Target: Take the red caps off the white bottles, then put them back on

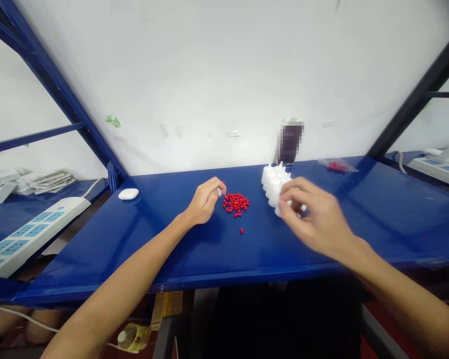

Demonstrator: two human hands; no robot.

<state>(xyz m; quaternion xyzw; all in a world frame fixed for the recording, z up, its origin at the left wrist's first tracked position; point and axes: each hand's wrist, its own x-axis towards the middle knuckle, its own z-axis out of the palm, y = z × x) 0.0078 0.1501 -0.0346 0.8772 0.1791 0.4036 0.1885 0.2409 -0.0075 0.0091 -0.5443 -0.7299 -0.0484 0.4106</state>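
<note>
My left hand [205, 200] is closed beside a pile of small red caps [236, 202]. A small whitish piece [219, 192] shows at its fingertips, mostly covered by the fingers. My right hand [316, 214] is blurred by motion, its fingers curled toward the thumb. It is in front of a group of white plastic bottles [272, 185] with narrow tips, overlapping the nearest ones. Whether the fingers grip a bottle is not clear. One single red cap [242, 231] lies apart, nearer the front edge.
Both arms reach over a blue table [224, 259] against a white wall. A white oval case [128, 194] lies at the left. At the back stands a pixelated phone [290, 143]. A clear bag with red pieces [336, 165] lies back right. Power strips flank the table.
</note>
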